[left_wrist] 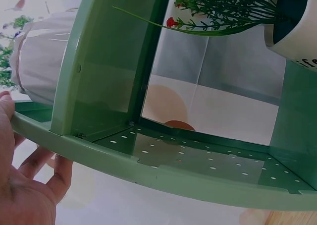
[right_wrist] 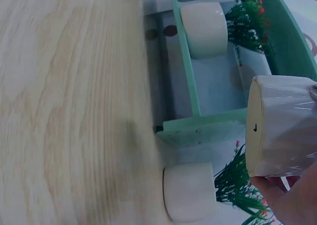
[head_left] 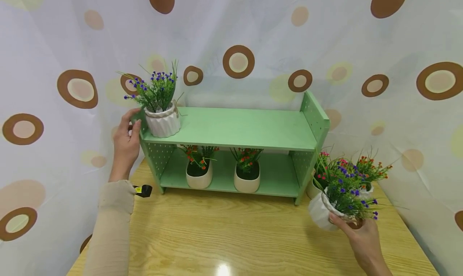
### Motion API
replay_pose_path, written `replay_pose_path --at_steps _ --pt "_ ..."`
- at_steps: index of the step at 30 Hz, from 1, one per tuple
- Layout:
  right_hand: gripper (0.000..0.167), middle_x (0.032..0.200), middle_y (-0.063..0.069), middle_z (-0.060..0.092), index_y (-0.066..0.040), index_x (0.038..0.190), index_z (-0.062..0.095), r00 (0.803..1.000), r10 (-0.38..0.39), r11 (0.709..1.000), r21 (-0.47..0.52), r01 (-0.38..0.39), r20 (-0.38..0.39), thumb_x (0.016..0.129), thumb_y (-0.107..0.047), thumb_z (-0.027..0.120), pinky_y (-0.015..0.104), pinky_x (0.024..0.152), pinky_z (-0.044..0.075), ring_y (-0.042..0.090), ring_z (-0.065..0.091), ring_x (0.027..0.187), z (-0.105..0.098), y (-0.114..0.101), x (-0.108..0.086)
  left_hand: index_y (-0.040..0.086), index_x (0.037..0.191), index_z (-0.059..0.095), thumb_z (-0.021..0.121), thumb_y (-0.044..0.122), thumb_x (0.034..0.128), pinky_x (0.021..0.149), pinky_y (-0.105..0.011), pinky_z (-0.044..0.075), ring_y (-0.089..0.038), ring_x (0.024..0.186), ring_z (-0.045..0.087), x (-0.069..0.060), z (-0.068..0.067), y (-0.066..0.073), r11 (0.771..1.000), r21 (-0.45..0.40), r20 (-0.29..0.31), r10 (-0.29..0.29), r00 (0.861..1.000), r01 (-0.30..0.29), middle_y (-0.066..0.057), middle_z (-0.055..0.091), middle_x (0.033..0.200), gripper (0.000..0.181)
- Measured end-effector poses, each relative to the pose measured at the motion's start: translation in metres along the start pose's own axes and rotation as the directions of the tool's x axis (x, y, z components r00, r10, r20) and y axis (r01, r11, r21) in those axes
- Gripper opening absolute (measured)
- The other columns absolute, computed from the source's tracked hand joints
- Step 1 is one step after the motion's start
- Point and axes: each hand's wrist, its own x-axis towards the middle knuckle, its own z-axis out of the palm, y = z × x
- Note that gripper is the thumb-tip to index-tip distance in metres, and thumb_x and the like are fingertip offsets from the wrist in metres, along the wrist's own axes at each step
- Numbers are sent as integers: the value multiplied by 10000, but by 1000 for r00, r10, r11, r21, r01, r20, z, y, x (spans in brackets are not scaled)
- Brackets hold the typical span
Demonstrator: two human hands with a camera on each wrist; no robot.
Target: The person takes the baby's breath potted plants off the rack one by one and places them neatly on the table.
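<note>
My right hand [head_left: 365, 242] grips a white fluted pot [head_left: 322, 211] of artificial purple flowers [head_left: 352, 187], tilted and lifted off the table to the right of a green two-tier shelf [head_left: 224, 127]. In the right wrist view the pot's flat base [right_wrist: 255, 128] shows. At the shelf's upper left side panel, my left hand [head_left: 126, 141] holds the edge; in the left wrist view its fingers [left_wrist: 62, 178] lie along the panel's outer side. Just inside that panel, a matching white pot [head_left: 162, 123] with purple flowers stands upright on the top tier.
On the lower tier stand two cream pots [head_left: 199, 177] with red flowers. Behind the held plant, at the shelf's right, are a cream pot [right_wrist: 190, 191] with pink flowers and another plant with red flowers [head_left: 372, 169]. A small black object [head_left: 144, 190] lies left of the shelf. A dotted curtain [head_left: 267, 34] hangs behind.
</note>
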Motion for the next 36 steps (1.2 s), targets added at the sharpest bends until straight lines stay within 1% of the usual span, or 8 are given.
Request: replay_pose_path --at_steps 8,14,17,21,23,29,32,36 --pt "486 1083 -239 689 -244 1312 577 997 59 997 -37 -60 -40 922 -27 767 111 746 521 -73 637 956 -15 15 6 314 1527 481 426 303 1126 729 -233 402 -149 1017 518 -1 1 2 1000 1 -1 -5 1000 5 -72 549 1518 404" --pt "549 1154 -315 597 -302 1388 501 990 129 986 -104 -134 -47 943 -131 774 33 811 461 -162 544 1052 -24 28 9 315 1524 486 431 298 1125 705 -218 398 -107 977 508 -1 1 1 1000 -8 -1 1 1000 -1 -89 572 1482 403" --pt "607 1185 -307 582 -302 1428 465 989 143 986 -84 -146 -43 941 -113 773 35 820 463 -160 533 1070 -26 33 11 316 1524 484 430 300 1126 709 -210 400 -95 984 507 -1 1 1 1000 -4 -3 -3 1000 3 -84 570 1487 402" --pt "675 1210 -303 563 -326 1469 423 987 156 984 -83 -160 -45 937 -106 775 40 820 463 -149 520 1081 -27 38 11 310 1523 486 430 300 1125 719 -214 401 -100 992 509 0 1 1 1000 -2 -4 -2 1000 2 -90 570 1488 402" --pt "689 1212 -310 546 -347 1480 407 985 163 979 -116 -168 -50 940 -132 778 43 811 459 -146 510 1076 -29 41 11 303 1522 488 432 295 1125 721 -215 400 -105 986 510 0 2 1 1000 -3 -4 2 1000 -2 -99 573 1482 401" --pt "668 1182 -291 528 -393 1433 410 980 183 969 -157 -192 -75 934 -161 789 77 766 468 -123 530 998 -32 48 10 295 1519 492 435 284 1125 706 -214 394 -104 966 507 0 2 0 1000 -5 -8 8 1000 -8 -111 583 1461 399" --pt "668 1167 -286 495 -412 1418 397 972 222 954 -187 -234 -82 930 -198 799 85 760 475 -136 523 966 -33 52 12 294 1517 494 440 283 1123 716 -207 398 -101 971 510 0 2 0 1000 -10 -8 9 1000 -9 -128 591 1443 397" --pt "679 1205 -247 464 -346 1453 394 949 307 906 -284 -314 -69 918 -331 811 107 773 486 -168 494 953 -34 55 18 291 1517 494 441 279 1123 719 -201 401 -100 973 510 0 1 0 1000 -14 -8 7 1000 -7 -132 588 1447 397"
